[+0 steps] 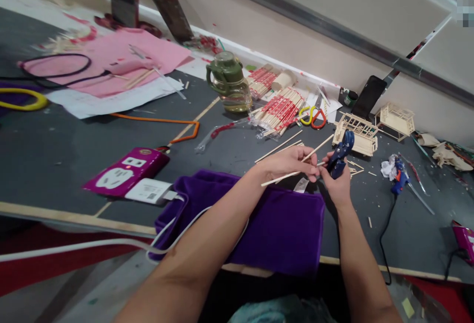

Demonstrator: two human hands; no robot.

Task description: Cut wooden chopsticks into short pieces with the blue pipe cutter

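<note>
Two thin wooden sticks (317,148) are held between the fingers of my left hand (292,162), pointing different ways. My right hand (338,182) is wrapped round a pair of blue-handled pliers (337,157). Their tip points at my left fingertips and meets the sticks there; whether it grips one is too small to tell. Both hands are close together above the dark table, at the far edge of a purple cloth (285,226). More loose sticks (279,146) lie just beyond my left hand. Short cut pieces (354,168) lie beside my right hand.
Two small stick-built models (357,135) stand beyond my right hand, near a phone (369,97). Scissors (313,117), bundled sticks (279,108) and a green-lidded jug (230,83) stand behind. A blue glue gun (400,180) lies right; a purple power strip (126,172) lies left.
</note>
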